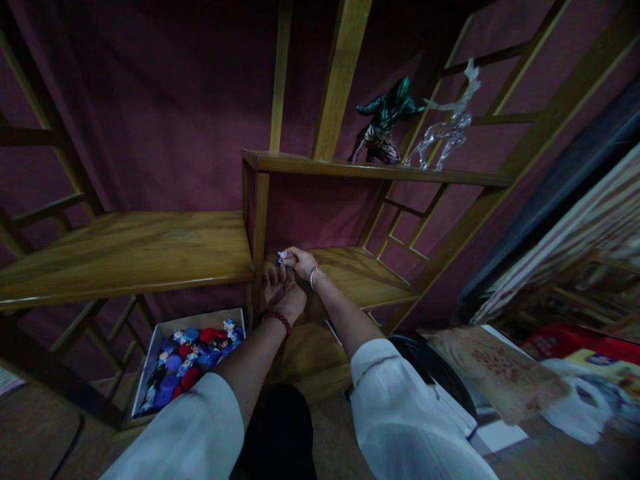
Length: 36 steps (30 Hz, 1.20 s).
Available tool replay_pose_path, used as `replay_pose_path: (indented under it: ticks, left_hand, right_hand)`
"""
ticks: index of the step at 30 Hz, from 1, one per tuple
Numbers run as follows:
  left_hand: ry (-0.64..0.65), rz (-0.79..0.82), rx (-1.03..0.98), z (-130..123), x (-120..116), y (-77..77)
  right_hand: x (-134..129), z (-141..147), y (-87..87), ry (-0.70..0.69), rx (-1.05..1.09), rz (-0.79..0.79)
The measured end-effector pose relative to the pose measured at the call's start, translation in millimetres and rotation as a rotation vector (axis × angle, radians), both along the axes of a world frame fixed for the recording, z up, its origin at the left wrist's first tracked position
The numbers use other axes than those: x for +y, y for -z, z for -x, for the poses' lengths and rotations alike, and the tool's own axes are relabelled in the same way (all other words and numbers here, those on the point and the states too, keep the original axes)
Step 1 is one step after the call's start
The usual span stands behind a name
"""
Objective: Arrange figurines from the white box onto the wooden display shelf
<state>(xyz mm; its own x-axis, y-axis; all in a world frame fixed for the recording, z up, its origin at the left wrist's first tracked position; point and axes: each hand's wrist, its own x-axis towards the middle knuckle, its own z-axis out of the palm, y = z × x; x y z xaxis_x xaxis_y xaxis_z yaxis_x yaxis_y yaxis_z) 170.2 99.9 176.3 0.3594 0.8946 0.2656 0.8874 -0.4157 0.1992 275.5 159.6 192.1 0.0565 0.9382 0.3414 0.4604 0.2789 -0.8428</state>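
Note:
My right hand (301, 263), a silver bracelet at its wrist, pinches a small white-and-blue figurine (281, 256) with a dark lower part. It is over the front left of the small shelf compartment (370, 273), close by the wooden post. Just below it is my left hand (286, 295), wearing a red bead bracelet, with its fingers apart and the tips near the figurine's base. Whether those tips touch the base I cannot tell. At the lower left, a shallow box (156, 357) contains several similar small figurines and round blue and red pieces.
A wider wooden shelf (130, 250) runs to the left. On the upper shelf (310, 165) stand a dark green crouching statue (385, 120) and a clear deer figure (447, 130). Bags, a brown printed sheet (495, 367) and a white plastic bag (575, 400) lie at the lower right.

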Motion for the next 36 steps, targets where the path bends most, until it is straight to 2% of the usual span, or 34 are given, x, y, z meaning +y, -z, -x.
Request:
replay_pose_path:
  ticks: [10,19,26,31,36]
  left_hand:
    - [0.024,-0.014,-0.045,0.6,4.1,6.8]
    - [-0.013,0.063,-0.124,1.7,-11.0,-13.7]
    - [-0.017,0.020,-0.106,4.3,-17.6,-19.3]
    - [-0.050,0.017,-0.103,2.9,-18.8,-20.4]
    - [-0.058,0.030,-0.094,1.8,-16.9,-18.3]
  right_hand:
    - [6.1,-6.1,9.8,-0.010,0.095,-0.023]
    - [-12.5,-20.7,19.3,0.131,0.058,-0.032]
    - [-34.4,-23.0,10.4,0.117,-0.244,-0.025]
    - [-37.5,-19.3,4.4,0.116,-0.499,-0.106]
    - [-40.3,-17.1,0.5,0.148,-0.644,-0.090]
